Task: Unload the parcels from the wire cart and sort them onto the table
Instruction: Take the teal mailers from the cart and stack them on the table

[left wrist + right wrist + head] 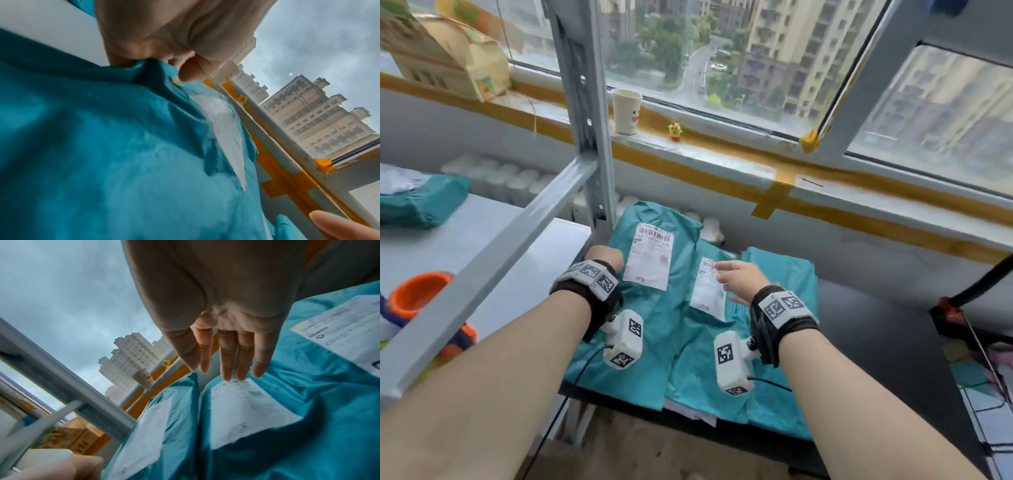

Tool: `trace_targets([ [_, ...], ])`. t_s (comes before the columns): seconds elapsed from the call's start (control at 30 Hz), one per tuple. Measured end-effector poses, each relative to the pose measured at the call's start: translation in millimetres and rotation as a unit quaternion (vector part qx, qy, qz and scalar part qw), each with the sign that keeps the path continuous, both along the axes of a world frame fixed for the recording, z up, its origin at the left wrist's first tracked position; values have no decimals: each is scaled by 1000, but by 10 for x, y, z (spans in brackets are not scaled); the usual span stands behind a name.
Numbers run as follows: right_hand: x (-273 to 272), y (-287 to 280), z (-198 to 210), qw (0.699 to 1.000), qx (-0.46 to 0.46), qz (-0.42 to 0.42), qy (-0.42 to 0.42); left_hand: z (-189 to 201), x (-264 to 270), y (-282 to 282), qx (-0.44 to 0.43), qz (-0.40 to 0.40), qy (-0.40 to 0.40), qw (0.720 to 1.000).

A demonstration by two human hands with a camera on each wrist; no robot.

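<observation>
Three teal mailer parcels with white labels lie overlapping on the dark table (876, 325) below the window. My left hand (604, 255) grips the left edge of the leftmost parcel (654, 308). In the left wrist view its thumb and curled fingers (185, 71) pinch a fold of that teal parcel (123, 146). My right hand (739, 277) is open with straight fingers (226, 363) just over the label of the middle parcel (246, 410); I cannot tell if they touch it. The third parcel (784, 274) lies to the right, partly under my right hand.
A grey metal shelf upright (589, 120) stands just left of the parcels. Its shelf holds another teal parcel (421, 202) and an orange toy (417, 294). A paper cup (626, 109) and a small yellow figure (675, 131) sit on the windowsill. A black-handled wire frame (979, 342) is at the right edge.
</observation>
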State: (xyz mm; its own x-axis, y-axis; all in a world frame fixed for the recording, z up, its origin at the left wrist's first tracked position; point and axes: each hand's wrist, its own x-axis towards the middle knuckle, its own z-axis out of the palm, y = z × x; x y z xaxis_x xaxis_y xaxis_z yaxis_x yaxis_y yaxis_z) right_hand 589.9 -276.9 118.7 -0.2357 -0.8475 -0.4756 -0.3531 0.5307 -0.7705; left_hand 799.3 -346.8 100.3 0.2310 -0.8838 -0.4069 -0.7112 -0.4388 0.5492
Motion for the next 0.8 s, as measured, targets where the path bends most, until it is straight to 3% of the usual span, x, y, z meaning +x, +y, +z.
trace_targets([
  [0.1,-46,-94,-116,998,4,36,53,-91,-22,-94,12,-42,-26,999],
  [0.2,41,-186,-254,995,18,71,71,-289,-30,-193,22,57,53,997],
  [0.27,136,-221,-359,984,27,110,135,-385,-26,-184,8,74,39,996],
  [0.37,228,-271,-483,964,31,136,228,-454,-86,-136,-34,-41,-17,998],
  [0.43,246,-317,-522,960,34,136,241,-432,-164,-109,-59,-146,-35,987],
  [0.53,240,-374,-537,960,39,140,240,-455,-301,-122,-18,-258,-90,962],
  [0.8,207,-394,-613,952,48,145,266,-549,-483,-179,54,-250,-115,960],
])
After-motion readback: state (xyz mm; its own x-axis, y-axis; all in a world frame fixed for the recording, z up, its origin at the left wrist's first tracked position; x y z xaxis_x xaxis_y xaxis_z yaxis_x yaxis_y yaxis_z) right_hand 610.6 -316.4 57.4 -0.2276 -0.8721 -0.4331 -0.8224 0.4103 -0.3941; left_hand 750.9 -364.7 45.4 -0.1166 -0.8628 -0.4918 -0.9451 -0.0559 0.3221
